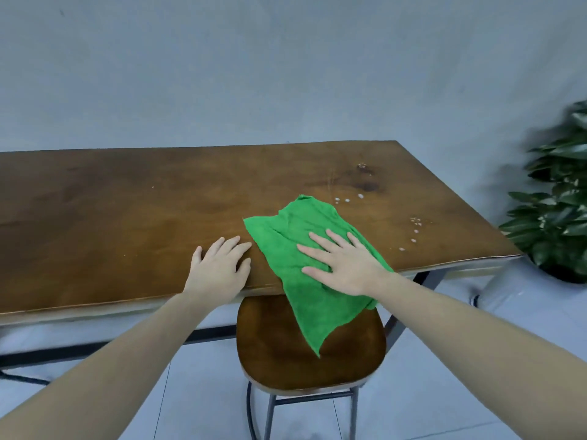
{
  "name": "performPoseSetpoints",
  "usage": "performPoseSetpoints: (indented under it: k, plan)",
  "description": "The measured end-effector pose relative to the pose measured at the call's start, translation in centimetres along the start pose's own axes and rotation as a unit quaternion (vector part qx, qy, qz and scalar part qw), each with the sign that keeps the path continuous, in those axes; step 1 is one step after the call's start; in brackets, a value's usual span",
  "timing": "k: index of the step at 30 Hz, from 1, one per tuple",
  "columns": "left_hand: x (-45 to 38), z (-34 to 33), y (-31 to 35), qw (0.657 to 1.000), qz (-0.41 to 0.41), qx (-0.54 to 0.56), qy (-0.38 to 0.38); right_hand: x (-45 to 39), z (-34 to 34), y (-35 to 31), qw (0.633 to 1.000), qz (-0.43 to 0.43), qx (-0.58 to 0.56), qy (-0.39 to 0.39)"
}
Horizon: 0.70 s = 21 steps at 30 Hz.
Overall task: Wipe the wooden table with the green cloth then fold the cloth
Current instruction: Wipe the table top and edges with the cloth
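A green cloth (295, 223) lies crumpled on the right half of the wooden table (127, 201), and its lower part hangs over the front edge. My right hand (343, 262) presses flat on the cloth with fingers spread. My left hand (219, 265) rests flat on the bare wood just left of the cloth, near the front edge. Small white specks (346, 199) dot the tabletop beyond and to the right of the cloth.
A wooden stool (286, 350) with a metal frame stands under the table's front edge, below the hanging cloth. A leafy potted plant (559, 211) stands on the floor off the table's right end. A grey wall runs behind the table.
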<state>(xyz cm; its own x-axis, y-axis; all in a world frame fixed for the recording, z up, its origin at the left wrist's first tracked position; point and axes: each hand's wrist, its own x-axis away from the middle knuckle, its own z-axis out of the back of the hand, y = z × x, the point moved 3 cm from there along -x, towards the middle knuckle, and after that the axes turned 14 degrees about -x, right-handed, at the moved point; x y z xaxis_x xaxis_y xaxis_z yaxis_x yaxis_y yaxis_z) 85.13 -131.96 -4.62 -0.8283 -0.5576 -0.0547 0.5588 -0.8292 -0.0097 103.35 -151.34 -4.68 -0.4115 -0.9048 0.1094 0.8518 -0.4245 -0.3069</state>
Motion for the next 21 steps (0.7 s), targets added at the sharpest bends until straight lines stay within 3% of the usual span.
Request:
performPoseSetpoints:
  k: [6,13,21]
  plan:
    - [-1.0,0.2,2.2,0.999,-0.04,-0.003,-0.018,3.4,1.9,7.1,0.994,-0.106,-0.009,0.015]
    - [-3.4,0.2,4.4,0.999,-0.049,-0.002,-0.007,-0.6,1.5,3.4,0.998,-0.059,0.014,-0.027]
    - [-10.3,-0.4,9.0,1.0,-0.021,0.008,-0.022,-9.9,4.4,8.5,0.999,-0.045,0.006,-0.022]
